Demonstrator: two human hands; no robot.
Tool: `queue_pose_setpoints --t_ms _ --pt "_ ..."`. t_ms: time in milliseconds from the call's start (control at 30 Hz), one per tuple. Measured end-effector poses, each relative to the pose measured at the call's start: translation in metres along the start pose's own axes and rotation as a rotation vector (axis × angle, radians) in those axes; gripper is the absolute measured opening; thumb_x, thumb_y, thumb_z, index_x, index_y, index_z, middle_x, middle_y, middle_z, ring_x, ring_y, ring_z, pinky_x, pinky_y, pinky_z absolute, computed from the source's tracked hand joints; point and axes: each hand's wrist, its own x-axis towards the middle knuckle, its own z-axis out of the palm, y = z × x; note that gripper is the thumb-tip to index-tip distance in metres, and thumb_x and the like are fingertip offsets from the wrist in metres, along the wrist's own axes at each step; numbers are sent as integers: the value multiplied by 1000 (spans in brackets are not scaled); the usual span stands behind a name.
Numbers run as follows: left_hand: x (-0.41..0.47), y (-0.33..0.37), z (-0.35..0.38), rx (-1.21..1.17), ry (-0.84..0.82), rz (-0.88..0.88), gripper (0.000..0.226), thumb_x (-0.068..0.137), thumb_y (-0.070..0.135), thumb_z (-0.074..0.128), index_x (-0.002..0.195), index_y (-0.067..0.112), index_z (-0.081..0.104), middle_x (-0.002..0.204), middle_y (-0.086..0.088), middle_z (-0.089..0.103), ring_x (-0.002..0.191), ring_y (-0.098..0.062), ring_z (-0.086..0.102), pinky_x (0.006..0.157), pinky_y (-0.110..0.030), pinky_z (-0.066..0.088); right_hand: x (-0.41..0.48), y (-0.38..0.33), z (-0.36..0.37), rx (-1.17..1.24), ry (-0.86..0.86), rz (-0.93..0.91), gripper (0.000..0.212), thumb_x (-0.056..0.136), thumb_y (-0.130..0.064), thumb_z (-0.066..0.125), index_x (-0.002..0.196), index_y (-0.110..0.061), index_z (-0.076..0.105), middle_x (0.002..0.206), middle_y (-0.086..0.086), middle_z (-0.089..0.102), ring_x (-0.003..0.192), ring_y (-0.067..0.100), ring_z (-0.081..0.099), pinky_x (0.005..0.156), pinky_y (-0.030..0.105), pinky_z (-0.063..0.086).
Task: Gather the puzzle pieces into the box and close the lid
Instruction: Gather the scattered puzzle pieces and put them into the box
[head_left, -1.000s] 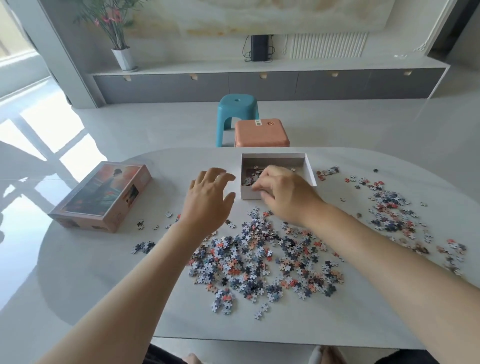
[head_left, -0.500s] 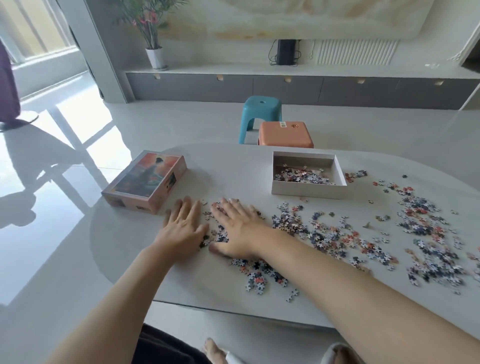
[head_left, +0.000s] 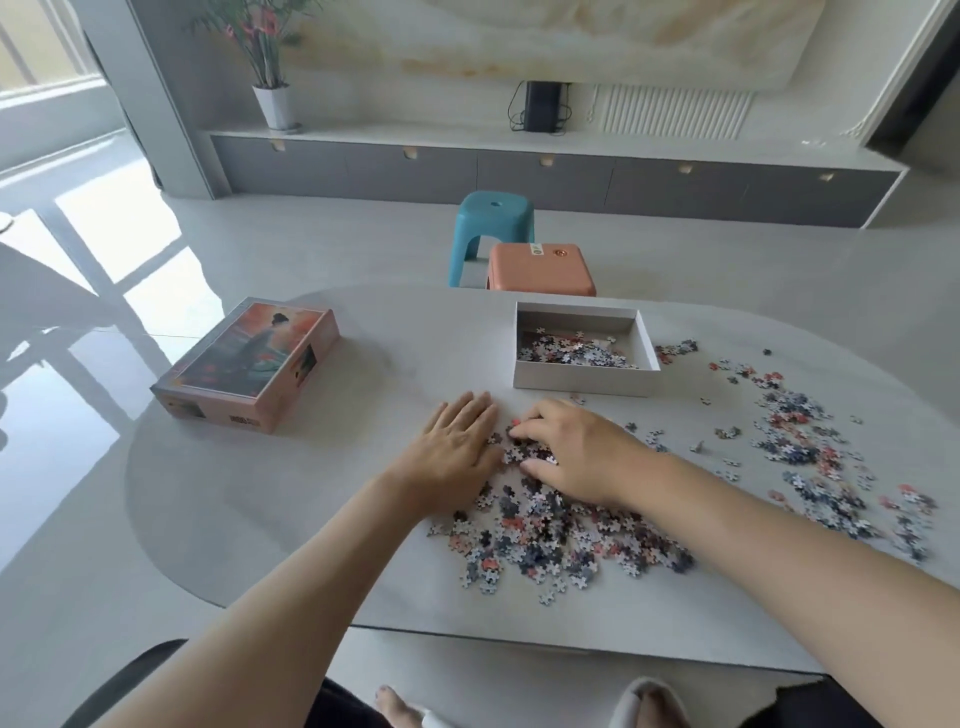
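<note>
An open white box (head_left: 584, 382) stands at the table's far middle with several puzzle pieces inside. Its lid (head_left: 249, 364), printed with a pink picture, lies at the far left. A big heap of loose pieces (head_left: 556, 535) lies in front of me, and another spread of pieces (head_left: 821, 457) lies to the right. My left hand (head_left: 457, 447) lies flat on the table with straight fingers at the heap's left edge. Just to its right, my right hand (head_left: 571, 452) rests on the heap with fingers curled around a small clump of pieces.
The round grey table (head_left: 311, 493) ends near my knees. Beyond its far edge stand a teal stool (head_left: 491, 223) and an orange stool (head_left: 540, 270). A low grey cabinet and a potted plant (head_left: 270, 78) line the back wall.
Both hands left the box, dropped to the table left of the heap, then swept right, bunching pieces together between them. My right fingers have curled over a clump.
</note>
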Motion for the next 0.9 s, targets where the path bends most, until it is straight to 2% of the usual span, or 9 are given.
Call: queue_pose_setpoints --t_ms 100,200,300,367,433,500,633,733,900 --pt "1 22 -10 -117 -6 46 58 102 42 28 152 14 20 160 -4 13 147 -14 4 115 -26 -1 -14 15 -8 75 21 8 41 92 -42 61 129 -24 61 127 -6 52 120 13 48 108 35 38" --pt "4 38 -27 -130 -25 110 59 98 48 36 150 21 26 156 1 25 143 -14 20 117 -32 16 -22 27 -18 160 74 45 41 89 -41 65 128 -28 62 123 -11 52 115 10 50 105 33 40" --pt "9 42 -38 -21 -130 113 77 88 63 46 151 29 18 156 6 20 141 -16 24 115 -42 28 -21 34 -26 83 -59 132 75 80 -61 65 145 -32 42 137 -11 41 131 12 34 112 40 33" --pt "13 43 -37 66 -151 116 79 82 68 51 148 32 27 150 4 29 135 -18 28 110 -46 36 -16 34 -27 40 -157 189 87 78 -67 65 151 -34 31 141 -6 36 135 15 27 113 42 31" --pt "19 43 -31 22 -106 138 62 84 59 57 139 33 45 134 1 44 123 -17 36 105 -42 40 -10 33 -27 60 -142 199 74 82 -60 66 147 -34 40 133 -3 41 130 18 36 108 40 35" --pt "28 45 -29 -48 -31 154 43 87 41 63 128 31 59 116 0 53 110 -16 46 100 -38 43 -6 32 -29 83 -89 185 49 87 -47 68 133 -32 57 118 -4 48 116 19 49 95 35 41" --pt "45 51 -28 -108 70 86 23 84 18 66 105 26 72 97 2 61 87 -17 60 85 -38 51 -3 35 -34 163 -33 191 17 89 -29 71 105 -27 72 100 -8 56 94 15 57 77 25 39" --pt "54 52 -27 -102 84 75 20 83 18 68 102 23 73 93 0 65 85 -18 61 82 -34 51 1 41 -36 220 -4 216 9 87 -21 73 95 -26 75 95 -10 64 89 11 61 74 21 43" --pt "65 53 -38 -202 170 37 14 85 16 68 97 19 73 93 5 68 75 -7 57 78 -21 49 5 51 -54 364 27 249 11 82 -15 78 89 -23 78 86 -11 73 77 7 67 73 24 54"
